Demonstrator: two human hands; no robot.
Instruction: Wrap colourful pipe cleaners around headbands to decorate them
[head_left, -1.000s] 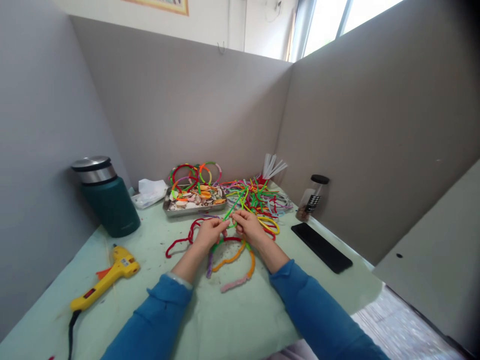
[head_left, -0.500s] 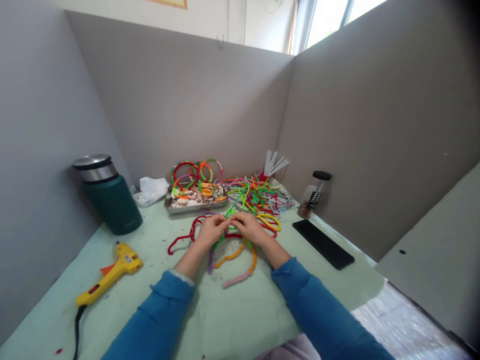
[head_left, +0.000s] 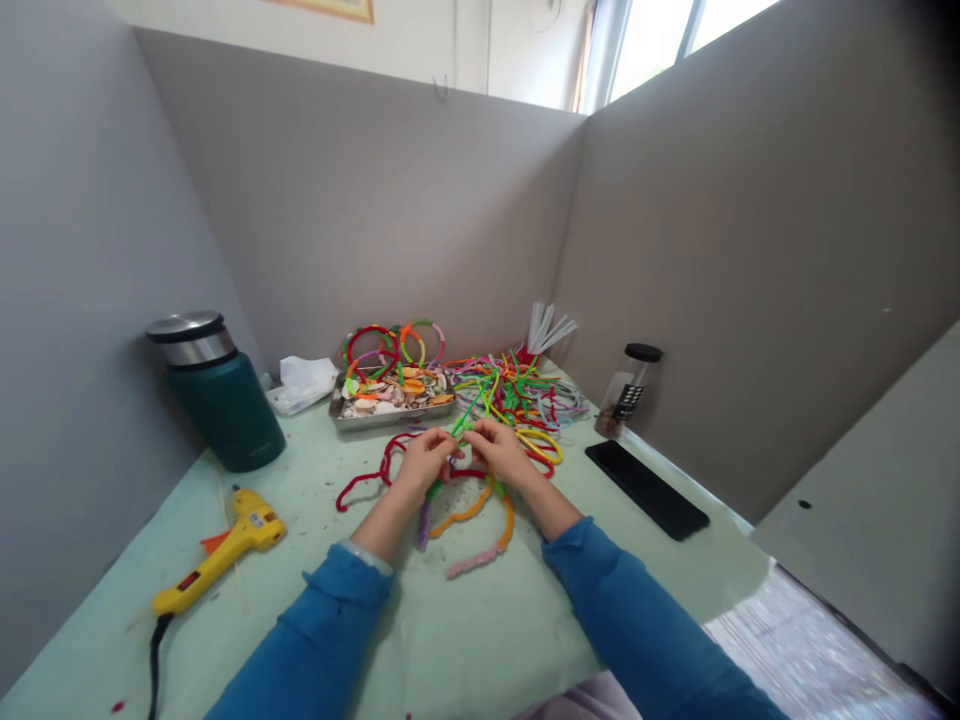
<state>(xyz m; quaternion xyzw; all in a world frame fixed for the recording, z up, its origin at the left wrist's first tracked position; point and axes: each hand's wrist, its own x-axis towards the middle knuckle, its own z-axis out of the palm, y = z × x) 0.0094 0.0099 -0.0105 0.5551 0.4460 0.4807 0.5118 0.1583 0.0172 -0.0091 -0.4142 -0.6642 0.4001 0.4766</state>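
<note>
My left hand point(head_left: 426, 462) and my right hand point(head_left: 498, 452) are close together above the middle of the table, fingers pinched. Between the fingertips runs a bright green pipe cleaner point(head_left: 472, 404), its upper part sticking out away from me; its lower end is partly hidden by the fingers. Just below my hands lies an open curved band of fuzzy pipe cleaners, with an orange stretch point(head_left: 509, 522), a pink end point(head_left: 472, 565) and a purple end point(head_left: 424, 526). A red pipe cleaner point(head_left: 360, 479) lies bent to the left of my left hand.
Behind stand a metal tray point(head_left: 390, 421) of shells, colourful rings point(head_left: 371, 328) and a pipe cleaner heap point(head_left: 517, 385). At left are a yellow glue gun point(head_left: 217, 560), a green flask point(head_left: 225, 410) and tissues point(head_left: 306, 380); at right, a black slab point(head_left: 646, 490) and a bottle point(head_left: 628, 392).
My fingertips, which met a moment ago, have drawn slightly apart. My right hand has shifted a little up, and more green shows between the hands. The things on the table have stayed put.
</note>
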